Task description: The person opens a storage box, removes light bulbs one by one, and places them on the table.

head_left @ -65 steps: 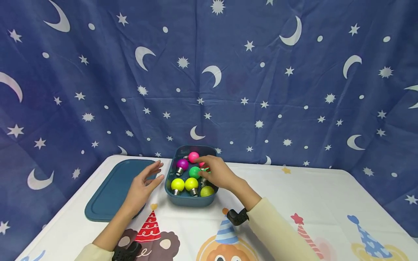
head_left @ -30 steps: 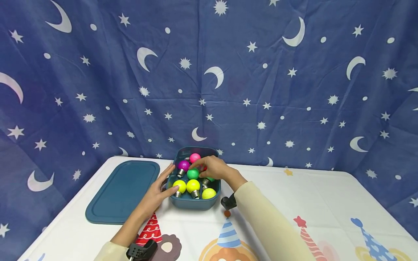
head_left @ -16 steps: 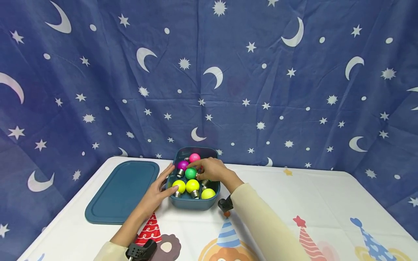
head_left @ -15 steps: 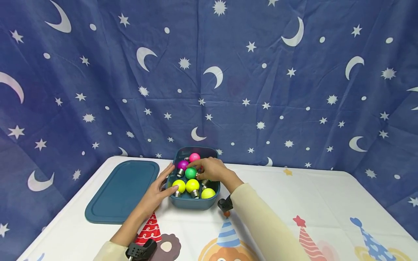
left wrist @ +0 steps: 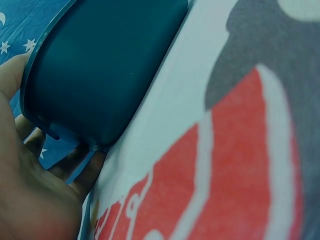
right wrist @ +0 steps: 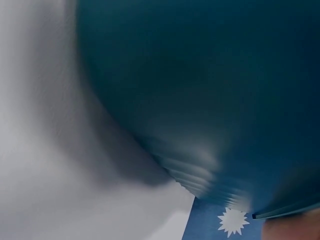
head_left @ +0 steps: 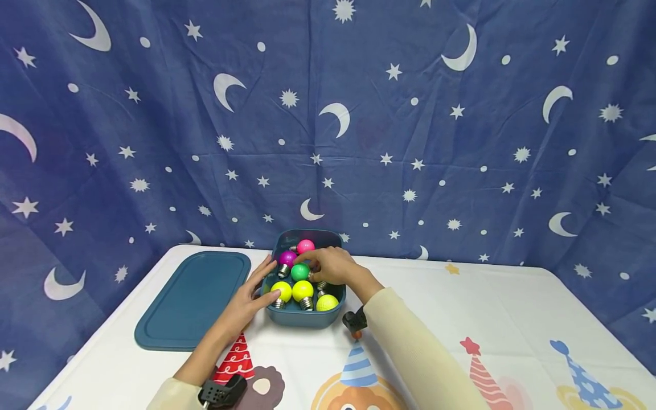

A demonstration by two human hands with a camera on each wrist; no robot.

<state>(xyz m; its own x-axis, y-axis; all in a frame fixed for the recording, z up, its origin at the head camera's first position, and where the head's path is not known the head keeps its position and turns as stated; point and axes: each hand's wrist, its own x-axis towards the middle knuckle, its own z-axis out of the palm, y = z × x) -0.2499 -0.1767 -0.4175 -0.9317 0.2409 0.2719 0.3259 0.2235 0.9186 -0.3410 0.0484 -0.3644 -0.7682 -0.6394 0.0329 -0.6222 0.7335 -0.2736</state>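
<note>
A dark blue open box (head_left: 302,321) holds several small colored light bulbs. Inside it, my right hand (head_left: 330,265) has thumb and index finger around a green bulb (head_left: 300,271), whose metal base shows beside the thumb. My left hand (head_left: 246,299) holds the box's left side, thumb and fingertips at the rim; in the left wrist view its fingers (left wrist: 75,162) lie against the outer wall (left wrist: 100,75). Around the green bulb lie a purple bulb (head_left: 288,258), a pink bulb (head_left: 306,246), two yellow bulbs (head_left: 303,289) and a dimpled yellow ball shape (head_left: 327,303). My right hand covers the box's right part.
Left of the box a flat dark blue lid (head_left: 192,302) lies on the white cloth with cartoon prints (head_left: 420,296). Behind the table hangs a blue curtain (head_left: 369,193) with moons and stars. The box's outer wall (right wrist: 200,90) fills most of the right wrist view.
My left hand has come right, from beside the box onto its rim. My right fingers have closed around the green bulb, which has turned, showing its base. The last half second shows almost no motion.
</note>
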